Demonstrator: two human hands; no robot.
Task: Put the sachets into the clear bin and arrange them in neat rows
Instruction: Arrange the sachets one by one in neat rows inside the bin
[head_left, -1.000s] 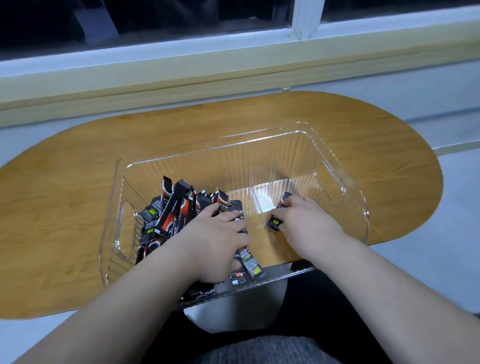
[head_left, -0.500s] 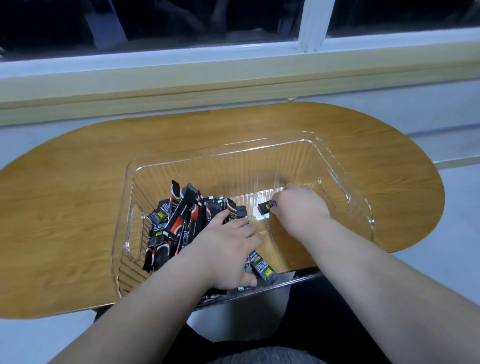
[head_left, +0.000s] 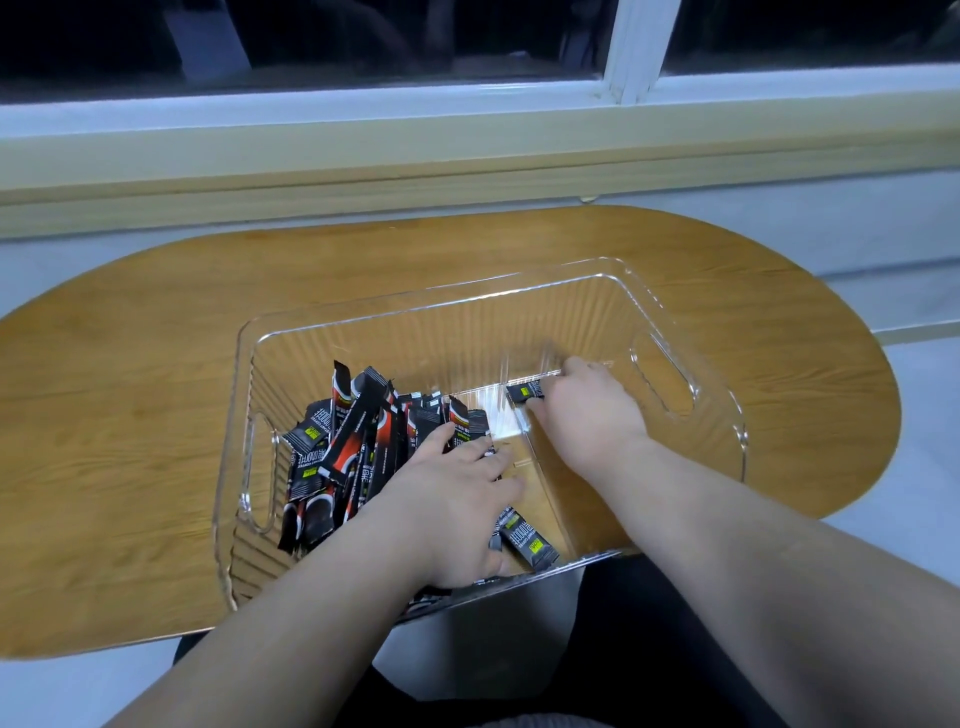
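A clear ribbed bin with side handles sits on the oval wooden table. Several black, red and green sachets stand and lean in a loose pile in the bin's left half. My left hand lies flat on the pile's right side, fingers straight, pressing the sachets. One sachet lies loose near the bin's front wall beside that hand. My right hand is at the bin's far middle, fingers curled round a single black sachet whose end sticks out to the left.
The bin's right half shows bare bottom. Behind the table runs a pale window sill under a dark window. The bin's front edge overhangs the table above my lap.
My right hand has carried its sachet from the bin's middle toward the far wall. My left hand has stayed on the pile. The view has tilted a little.
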